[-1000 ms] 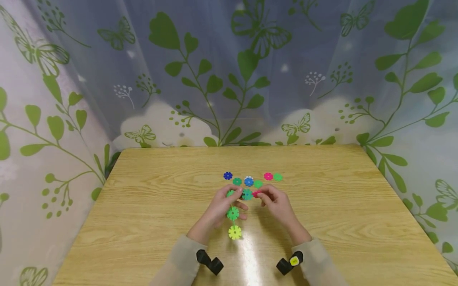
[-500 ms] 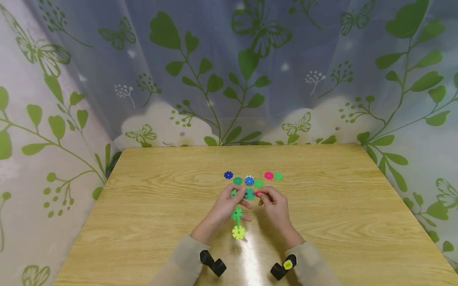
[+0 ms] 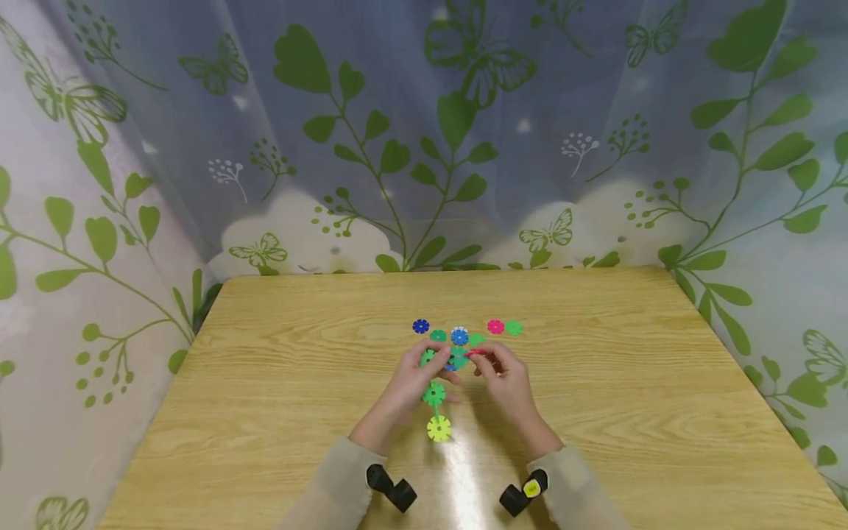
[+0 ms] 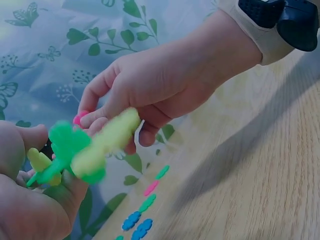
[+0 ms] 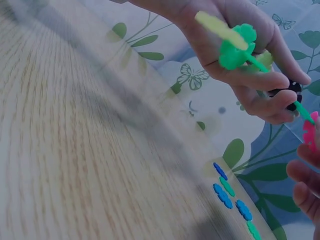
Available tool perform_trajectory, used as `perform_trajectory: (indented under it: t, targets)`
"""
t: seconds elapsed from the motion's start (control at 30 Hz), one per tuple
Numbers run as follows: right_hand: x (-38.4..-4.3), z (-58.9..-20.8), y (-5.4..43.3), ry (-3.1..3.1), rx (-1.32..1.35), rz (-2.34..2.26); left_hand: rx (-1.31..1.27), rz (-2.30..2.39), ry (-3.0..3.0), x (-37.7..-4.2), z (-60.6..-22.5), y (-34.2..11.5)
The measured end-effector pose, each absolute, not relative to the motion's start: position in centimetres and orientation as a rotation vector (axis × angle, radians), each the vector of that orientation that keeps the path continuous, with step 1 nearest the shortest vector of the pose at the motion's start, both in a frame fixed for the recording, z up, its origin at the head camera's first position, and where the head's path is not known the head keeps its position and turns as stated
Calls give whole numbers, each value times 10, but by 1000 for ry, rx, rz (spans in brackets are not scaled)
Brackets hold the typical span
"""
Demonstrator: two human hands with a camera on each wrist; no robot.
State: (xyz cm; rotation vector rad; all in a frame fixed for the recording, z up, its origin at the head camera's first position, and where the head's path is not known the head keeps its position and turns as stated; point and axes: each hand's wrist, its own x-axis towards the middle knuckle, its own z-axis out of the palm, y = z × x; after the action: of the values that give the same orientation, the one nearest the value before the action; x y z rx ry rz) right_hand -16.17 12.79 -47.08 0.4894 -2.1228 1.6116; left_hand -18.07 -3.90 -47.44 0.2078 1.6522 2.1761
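Observation:
My left hand (image 3: pixel 412 377) holds a chain of notched plastic snowflake discs above the table. From it hang a green disc (image 3: pixel 433 393) and, lowest, a yellow disc (image 3: pixel 439 428). A black disc (image 5: pixel 295 90) sits between the left fingertips in the right wrist view. Beyond them a teal disc (image 3: pixel 458 358) points toward the right. My right hand (image 3: pixel 509 377) pinches a pink disc (image 3: pixel 474 353), seen nearly edge-on, against the teal disc's right side. Whether their notches interlock, I cannot tell. Fingers hide part of the chain.
Behind the hands lie several loose discs: a dark blue disc (image 3: pixel 420 326), a teal-green one, a blue disc (image 3: pixel 459 336) over a white one, a pink disc (image 3: pixel 495 326) and green ones. The wooden table (image 3: pixel 278 397) meets a patterned curtain (image 3: pixel 371 147) at the back.
The right hand has shifted slightly left, and the pink disc has turned from showing its face to nearly edge-on at the teal disc. The left hand keeps its hold, swaying slightly.

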Motion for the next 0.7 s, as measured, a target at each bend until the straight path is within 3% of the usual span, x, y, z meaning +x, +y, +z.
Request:
perform_trajectory:
  t: [0.5, 0.7]
  targets:
    - [-166, -475, 138, -2242, 229, 1704, 121, 2252, 1630, -185, -469, -45]
    - [-179, -495, 153, -2258, 169, 1725, 152, 2244, 1610, -186, -473, -46]
